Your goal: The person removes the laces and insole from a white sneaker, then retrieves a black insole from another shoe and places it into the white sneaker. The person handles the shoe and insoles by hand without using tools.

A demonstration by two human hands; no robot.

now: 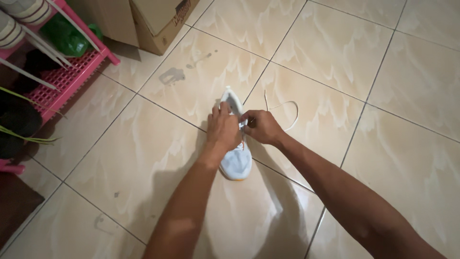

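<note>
A white sneaker (236,160) with an orange sole edge lies on the tiled floor (335,57), its toe toward me. My left hand (222,128) rests over the shoe's middle, fingers pressed on the lacing area. My right hand (261,126) sits just right of it, fingertips pinched on the white shoelace (287,108), whose free end loops out over the tile to the right. The shoe's heel (231,96) pokes out beyond my hands.
A pink plastic shoe rack (67,76) with dark shoes stands at the left. Cardboard boxes (158,21) sit at the top. A green bag (67,36) lies on the rack. A dark mat (14,201) is at the lower left.
</note>
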